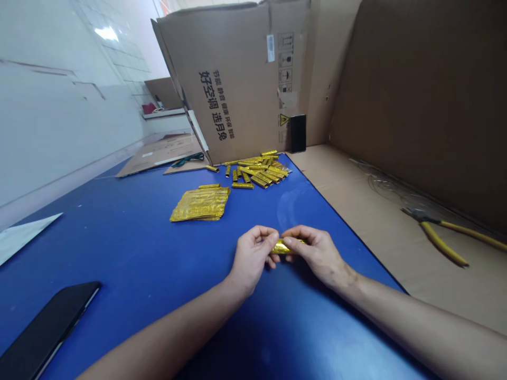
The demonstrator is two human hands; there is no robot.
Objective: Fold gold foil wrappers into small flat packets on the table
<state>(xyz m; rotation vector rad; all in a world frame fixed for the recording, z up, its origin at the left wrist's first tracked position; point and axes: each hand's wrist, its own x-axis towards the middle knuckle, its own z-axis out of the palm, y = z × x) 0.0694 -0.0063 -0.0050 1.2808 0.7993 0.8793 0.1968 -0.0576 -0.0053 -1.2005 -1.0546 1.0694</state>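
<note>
Between my two hands is a small roll of shiny gold foil paper, lying sideways just above the blue table. My left hand pinches its left end, thumb on top. At the other end my right hand closes on it with thumb and fingers, hiding that part. Beyond them to the left lies a stack of flat gold foil sheets. A heap of similar gold rolls rests farther back, near the cardboard box.
A large cardboard box stands behind the rolls, with a black phone leaning on it. Yellow-handled pliers lie on cardboard at right. Another dark phone is on the blue table at front left, a pale sheet beyond it.
</note>
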